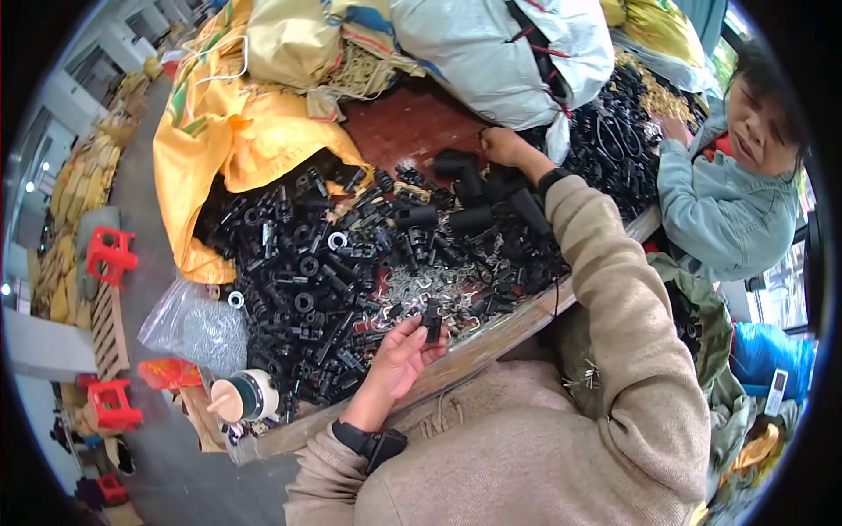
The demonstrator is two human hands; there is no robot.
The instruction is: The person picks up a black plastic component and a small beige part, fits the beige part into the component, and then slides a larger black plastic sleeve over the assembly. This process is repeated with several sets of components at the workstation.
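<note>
My left hand (405, 359) pinches a small black plastic part (431, 321) between thumb and fingers, close to the table's near edge. Just beyond it lies a scatter of small silvery metal pieces (425, 289). My right hand (510, 147) is stretched to the far side, over the red tabletop (412, 127). Its fingers are curled together, and what they hold, if anything, is too small to make out. Larger black tubular parts (469, 219) lie between the two hands. A wide heap of black plastic parts (289, 263) spreads to the left.
A wooden rail (495, 337) edges the table in front of me. At the left stand a lidded jar (250, 394) and a clear bag of metal pieces (210, 337). Stuffed sacks (478, 53) line the back. Another person (728, 193) reaches into a black heap at the right.
</note>
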